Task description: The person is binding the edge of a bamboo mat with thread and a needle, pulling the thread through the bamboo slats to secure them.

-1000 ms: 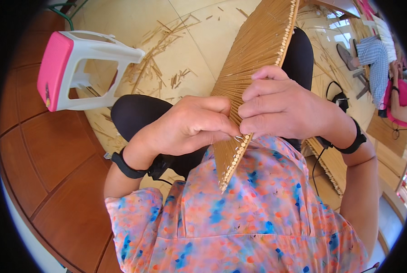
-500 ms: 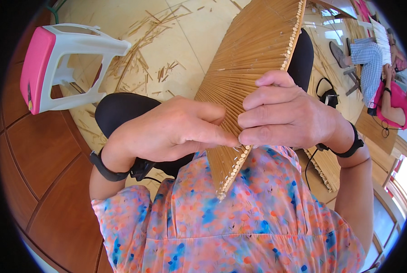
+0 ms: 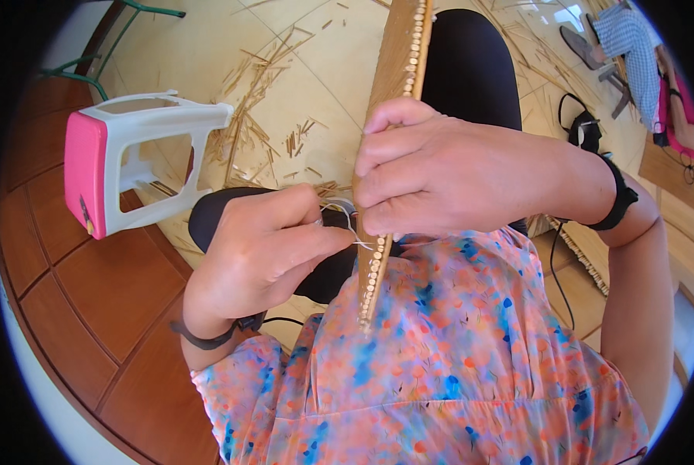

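A stiff panel of tan reed stalks (image 3: 400, 66) stands between my knees, turned nearly edge-on. Its pale, round cut ends run in a row down toward my lap. My right hand (image 3: 455, 170) grips the panel's edge, fingers wrapped over it and thumb side toward the far end. Beside the panel's near part, my left hand (image 3: 273, 248) is closed in a pinch on a thin white thread (image 3: 361, 242). That thread loops between the left fingers and the cut-end edge. Where it enters the panel is too small to make out.
A pink and white plastic stool (image 3: 122, 167) lies on its side at the left. Loose stalk pieces (image 3: 246, 108) litter the tiled floor. A black strapped device (image 3: 583, 132) and another reed panel (image 3: 583, 260) are at right. Another person's checked trouser leg (image 3: 632, 58) shows far right.
The panel has turned from showing its broad face to nearly edge-on. My left hand has drawn back left from it, and white thread now shows. My right hand has shifted left with the panel.
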A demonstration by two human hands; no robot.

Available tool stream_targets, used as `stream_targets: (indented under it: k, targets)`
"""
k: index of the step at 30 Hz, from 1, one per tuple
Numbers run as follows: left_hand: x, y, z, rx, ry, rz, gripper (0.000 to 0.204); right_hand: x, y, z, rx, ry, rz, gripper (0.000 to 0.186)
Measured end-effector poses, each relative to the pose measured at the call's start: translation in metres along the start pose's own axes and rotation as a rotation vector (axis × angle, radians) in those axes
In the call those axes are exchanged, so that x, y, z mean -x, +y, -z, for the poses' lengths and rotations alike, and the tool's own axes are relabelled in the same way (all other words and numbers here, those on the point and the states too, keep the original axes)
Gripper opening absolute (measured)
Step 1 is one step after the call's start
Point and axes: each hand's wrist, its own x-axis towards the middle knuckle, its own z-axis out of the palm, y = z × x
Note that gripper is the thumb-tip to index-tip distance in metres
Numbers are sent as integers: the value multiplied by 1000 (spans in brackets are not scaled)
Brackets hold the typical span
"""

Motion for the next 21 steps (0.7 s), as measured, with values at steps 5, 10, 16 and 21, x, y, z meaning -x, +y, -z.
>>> stream_targets:
  k: [5,10,16,21]
  targets:
    - [-1,5,-9,-59,-18,-27,19,-2,0,-7,10,59,61,5]
    - [-2,1,-9,-14,2,-18,15,-4,7,-13,62,111,112,6]
    - [5,-8,-8,149,-20,47,15,-7,10,-14,73,131,128,6]
    - [8,-13,-9,270,-42,59,24,-6,10,-14,86,129,136,7]
